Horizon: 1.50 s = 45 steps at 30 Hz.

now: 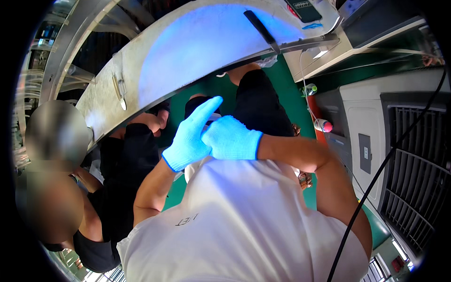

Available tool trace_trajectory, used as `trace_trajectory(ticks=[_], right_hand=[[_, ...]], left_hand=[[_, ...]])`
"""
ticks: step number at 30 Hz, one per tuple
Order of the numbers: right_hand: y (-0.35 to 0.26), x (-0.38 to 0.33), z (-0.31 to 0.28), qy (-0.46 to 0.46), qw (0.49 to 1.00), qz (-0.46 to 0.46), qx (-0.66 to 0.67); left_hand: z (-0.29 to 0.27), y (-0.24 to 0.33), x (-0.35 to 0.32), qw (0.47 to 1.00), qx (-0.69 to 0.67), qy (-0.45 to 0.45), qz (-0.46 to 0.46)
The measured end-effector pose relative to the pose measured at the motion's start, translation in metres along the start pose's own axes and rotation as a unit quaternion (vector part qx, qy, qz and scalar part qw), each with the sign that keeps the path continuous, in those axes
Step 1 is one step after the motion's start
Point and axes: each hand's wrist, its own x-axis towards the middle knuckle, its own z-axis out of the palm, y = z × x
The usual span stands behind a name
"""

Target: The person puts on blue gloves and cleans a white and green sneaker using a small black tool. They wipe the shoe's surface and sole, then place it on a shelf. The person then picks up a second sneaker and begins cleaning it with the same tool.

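Observation:
Both my hands wear knitted gloves that look light blue under the light, with dark blue cuffs, and they meet in front of my white shirt [235,197]. My left hand [190,141] points up and to the right with a finger stretched out; its other fingers are mostly hidden. Against its inner side, my right hand [232,138] is closed, knuckles toward the left glove. A small greyish patch [212,116] shows between the two gloves, too little to name. What the right fingers hold, if anything, is hidden.
Ahead is a pale worktable [108,89] bearing a black bar [260,29], a dark phone-like device [305,10] and a slim tool [123,101]. People sit close at left. A large grey machine [364,113] stands right, and a black cable [376,195] crosses there.

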Motion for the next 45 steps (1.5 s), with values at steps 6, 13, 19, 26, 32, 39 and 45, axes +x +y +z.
trace_trajectory(ticks=[6,13,19,26,32,39,45], right_hand=[[-0.009,0.015,-0.011,-0.075,0.977,0.024,0.196],[0.027,-0.007,-0.067,0.146,0.956,0.024,0.252],[0.007,-0.004,-0.062,-0.026,0.925,-0.088,0.369],[-0.003,0.011,-0.042,0.124,0.951,-0.155,0.237],[0.017,0.037,-0.043,0.235,0.972,-0.028,0.011],[0.112,0.053,-0.111,0.313,0.905,0.124,-0.260],[0.209,0.034,-0.145,0.289,0.901,0.223,-0.233]], left_hand=[[-0.030,0.010,0.015,0.980,0.160,-0.038,0.112],[-0.038,0.008,0.007,0.932,-0.347,0.064,-0.083],[-0.017,0.028,0.013,0.892,-0.420,-0.165,0.033],[-0.009,0.035,0.013,0.945,-0.296,-0.125,0.062],[-0.036,0.040,0.048,0.999,-0.014,0.024,-0.018],[-0.168,0.070,0.145,0.912,0.081,0.347,0.202],[-0.343,0.097,0.240,0.789,0.267,0.497,0.242]])
